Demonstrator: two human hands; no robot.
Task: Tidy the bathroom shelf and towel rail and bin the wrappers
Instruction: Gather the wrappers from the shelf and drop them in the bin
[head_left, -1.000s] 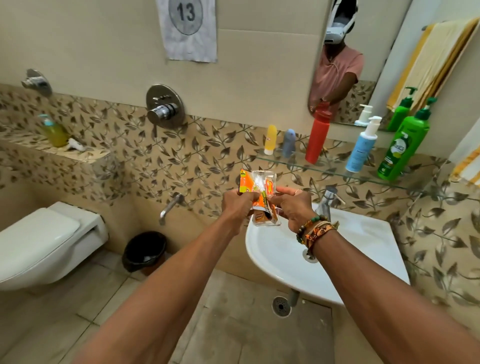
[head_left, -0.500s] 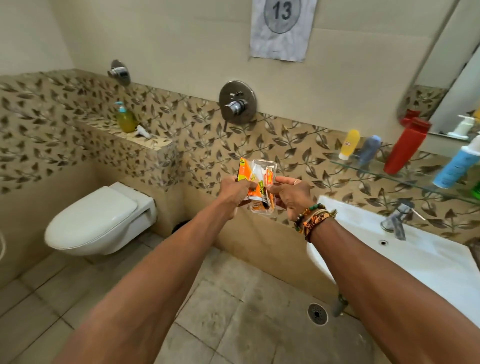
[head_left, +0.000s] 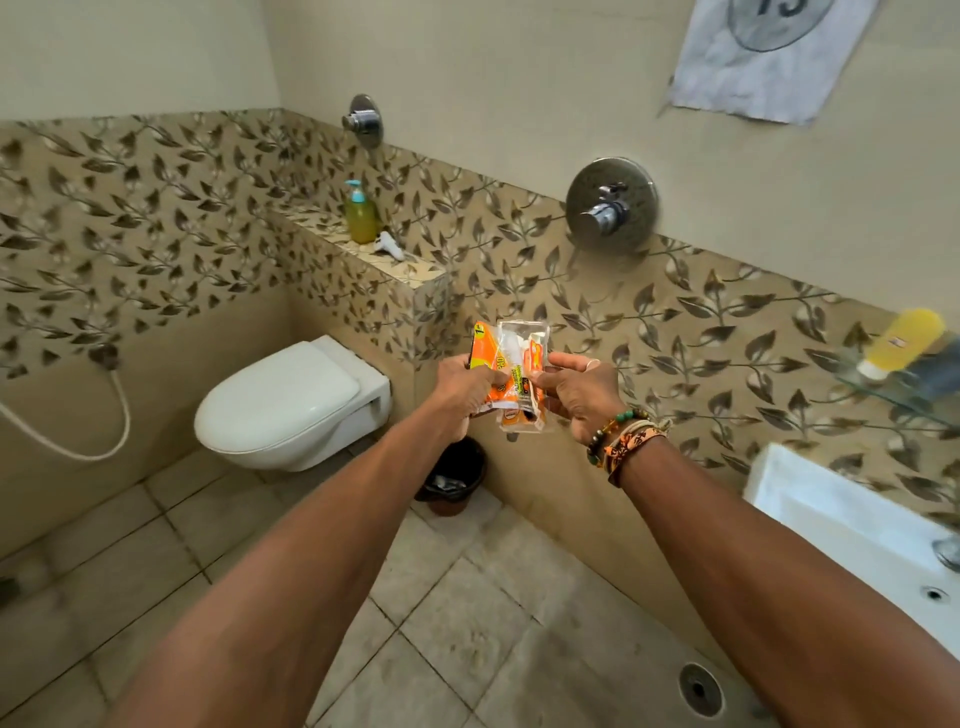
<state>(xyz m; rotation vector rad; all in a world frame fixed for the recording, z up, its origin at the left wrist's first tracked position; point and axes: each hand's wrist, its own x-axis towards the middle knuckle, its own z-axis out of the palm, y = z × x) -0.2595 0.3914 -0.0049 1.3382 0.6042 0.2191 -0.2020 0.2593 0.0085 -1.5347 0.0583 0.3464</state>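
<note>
- Two grips meet mid-frame, arms stretched fwd, both on one bunch of wrappers (head_left: 511, 374).
- On the left, the left grip (head_left: 462, 387) has fingers curled round the bunch's left side, clenched on the orange pack.
- On the right, the right grip (head_left: 576, 395) pinches the clear pack's right edge w/ thumb + forefinger; beaded bracelets (head_left: 623, 436) sit at the wrist.
- Wrappers: orange w/ a yellow corner, plus clear plastic w/ orange print. They're crumpled and held upright in the air between the grips, in front of the leaf-pattern wall tiles.
- A black bin (head_left: 457, 475) stands on the floor (head_left: 467, 623) against the wall, below the wrappers. The left forearm hides part of it; sth shiny lies inside.
- A white toilet (head_left: 291, 400), lid down, is wall-hung just left of the bin.
- On the tiled ledge (head_left: 410, 273) behind the toilet, far left, a yellow-green pump bottle (head_left: 361, 213) stands upright; a small white item (head_left: 389, 245) lies just beside it on the right.
- A round chrome mixer valve (head_left: 610, 205) is on the far wall, right of the ledge; a smaller chrome button (head_left: 363, 120) is above the ledge.
- The glass shelf (head_left: 904, 395) at the right edge carries a yellow bottle (head_left: 904, 340) + a darker one beside it, both blurred.
- A white sink (head_left: 841, 525) sits near right, below the shelf.
- A paper sheet (head_left: 763, 57) hangs top right, a white hose (head_left: 119, 415) loops on the left wall, and a round drain (head_left: 700, 688) is in the floor, near right.
</note>
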